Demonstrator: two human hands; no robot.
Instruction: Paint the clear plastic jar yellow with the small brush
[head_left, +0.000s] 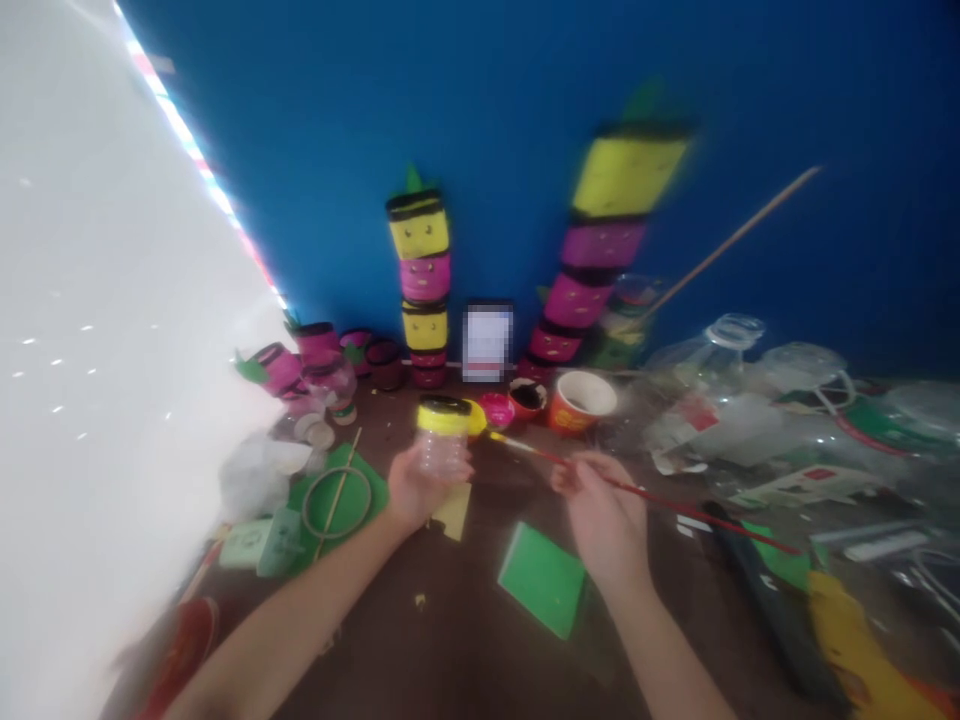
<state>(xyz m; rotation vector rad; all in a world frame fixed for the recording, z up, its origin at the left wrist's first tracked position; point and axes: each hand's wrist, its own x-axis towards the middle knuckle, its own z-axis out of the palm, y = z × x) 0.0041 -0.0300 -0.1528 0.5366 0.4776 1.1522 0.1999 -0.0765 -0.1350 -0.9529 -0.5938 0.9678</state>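
Observation:
Near the middle of the table, my left hand (417, 488) is wrapped round a small clear plastic jar (444, 446), which stands upright in the grip. A band of yellow circles its upper part, and its top is black. My right hand (604, 500) pinches a long, thin red paintbrush (637, 490). The yellow-tipped end of the brush points left toward the jar, a short way apart from it. Behind the jar is a yellow paint pot (475, 418), partly hidden. Beside that stand a pink paint pot (496, 410) and a pot of dark paint (527, 397).
A paper cup (583, 402) stands behind my right hand. Stacks of painted yellow and pink jars (425, 275) rise at the blue wall. Clear plastic bottles (724, 360) crowd the right side. A green sheet (541, 580) lies in front; a tape ring (337, 503) is at left.

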